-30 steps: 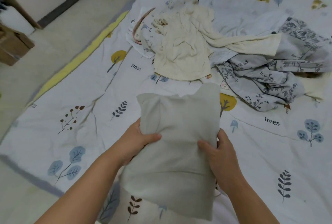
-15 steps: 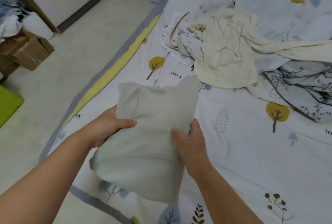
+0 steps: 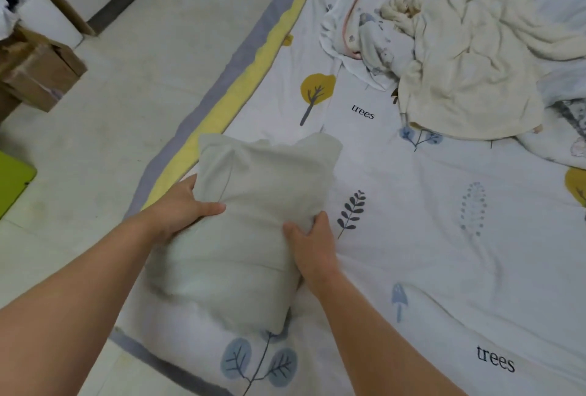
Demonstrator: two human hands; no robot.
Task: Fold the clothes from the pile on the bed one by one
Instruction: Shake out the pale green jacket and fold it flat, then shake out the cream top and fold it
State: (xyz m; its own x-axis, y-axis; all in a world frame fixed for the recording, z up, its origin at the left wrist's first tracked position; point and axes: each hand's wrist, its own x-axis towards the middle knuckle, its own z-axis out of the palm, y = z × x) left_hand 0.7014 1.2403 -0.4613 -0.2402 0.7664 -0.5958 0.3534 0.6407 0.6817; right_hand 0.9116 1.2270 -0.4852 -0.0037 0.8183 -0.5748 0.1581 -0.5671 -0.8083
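Note:
A folded pale grey-green garment [image 3: 253, 221] lies near the bed's left front corner, partly over the yellow and grey border. My left hand [image 3: 184, 208] grips its left edge, thumb on top and fingers underneath. My right hand [image 3: 309, 240] holds its right edge the same way. The pile of clothes sits at the upper right: a cream garment [image 3: 469, 56] on top, a white printed one with a pink trim [image 3: 364, 34] to its left, and a grey patterned one [image 3: 570, 116] at the frame's edge.
The bed sheet [image 3: 444, 253] is white with tree and leaf prints. Pale floor [image 3: 126, 84] lies left of the bed, with cardboard boxes [image 3: 38, 75], a white roll [image 3: 47, 18] and a green mat [image 3: 12, 183] on it.
Both hands have carried the folded garment left and down toward the bed's corner. My view has turned left, so the pile now sits at the upper right.

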